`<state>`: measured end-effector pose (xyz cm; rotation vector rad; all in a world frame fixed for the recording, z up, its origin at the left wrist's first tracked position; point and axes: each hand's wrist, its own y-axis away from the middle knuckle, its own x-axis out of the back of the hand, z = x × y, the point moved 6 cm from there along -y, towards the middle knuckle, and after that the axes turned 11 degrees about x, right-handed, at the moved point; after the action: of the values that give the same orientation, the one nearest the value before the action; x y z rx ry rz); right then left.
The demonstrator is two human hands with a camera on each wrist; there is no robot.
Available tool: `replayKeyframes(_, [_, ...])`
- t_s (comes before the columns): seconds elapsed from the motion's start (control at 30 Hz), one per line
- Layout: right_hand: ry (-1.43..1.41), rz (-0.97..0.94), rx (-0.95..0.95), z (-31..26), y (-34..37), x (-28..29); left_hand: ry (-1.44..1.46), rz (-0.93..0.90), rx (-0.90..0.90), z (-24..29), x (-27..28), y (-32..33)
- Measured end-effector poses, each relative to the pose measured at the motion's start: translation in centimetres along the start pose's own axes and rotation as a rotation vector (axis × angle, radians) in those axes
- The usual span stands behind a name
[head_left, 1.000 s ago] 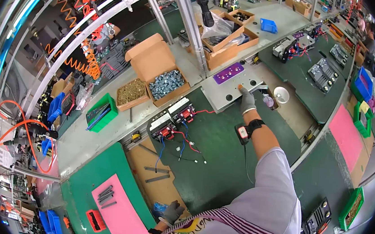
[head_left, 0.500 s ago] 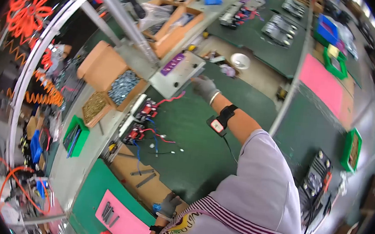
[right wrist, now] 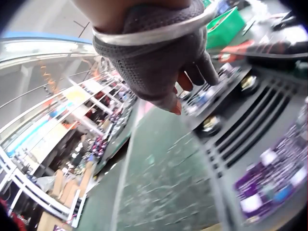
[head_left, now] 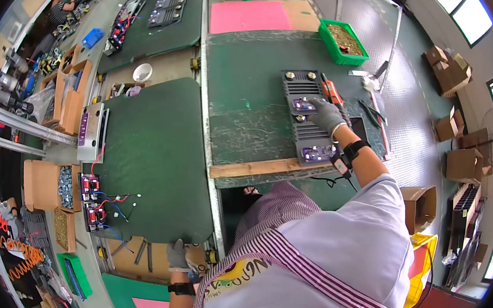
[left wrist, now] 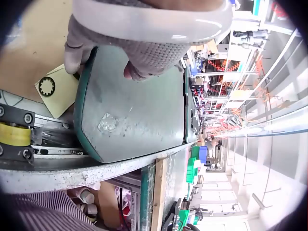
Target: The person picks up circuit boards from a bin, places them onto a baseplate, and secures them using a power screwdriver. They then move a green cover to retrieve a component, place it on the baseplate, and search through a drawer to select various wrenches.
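In the head view, my gloved right hand [head_left: 326, 115] reaches over a small purple circuit board [head_left: 303, 104] on a black finned plate [head_left: 300, 88]. The right wrist view shows its thumb and bent fingers apart above that board [right wrist: 209, 98]; contact is unclear. A second purple board [head_left: 317, 154] lies on the black plate's nearer part. My gloved left hand [head_left: 177, 255] rests at the near edge of a green work surface [head_left: 151, 157]. In the left wrist view, this hand [left wrist: 130, 48] has its thumb over the green top and other fingers past the rim.
Beside the black plate lie an orange-handled tool [head_left: 331, 91] and pliers [head_left: 372, 114]. A green bin [head_left: 343, 43] holds small parts. A metal rail [head_left: 206, 114] divides the two work surfaces. Wired red modules [head_left: 92, 198] and a metal plate [head_left: 92, 133] line the far left side.
The view has swung right. My right hand has left the metal plate with the purple strip and is over the black finned plate. My left hand has moved to the green surface's edge.
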<state>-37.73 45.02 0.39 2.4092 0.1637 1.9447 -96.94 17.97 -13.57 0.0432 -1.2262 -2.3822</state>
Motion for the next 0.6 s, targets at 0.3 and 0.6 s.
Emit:
replayKeyframes(0.3, [0.198,-0.437,0.248,4.1,-4.9,-3.8,0.191,0.111,-0.027,-1.1,-2.6,3.8])
replayKeyframes(0.6, [-0.059,-0.551,0.442,-6.2,-5.5,3.1,-0.656,0.294,-0.386,-1.1,-10.5,9.9])
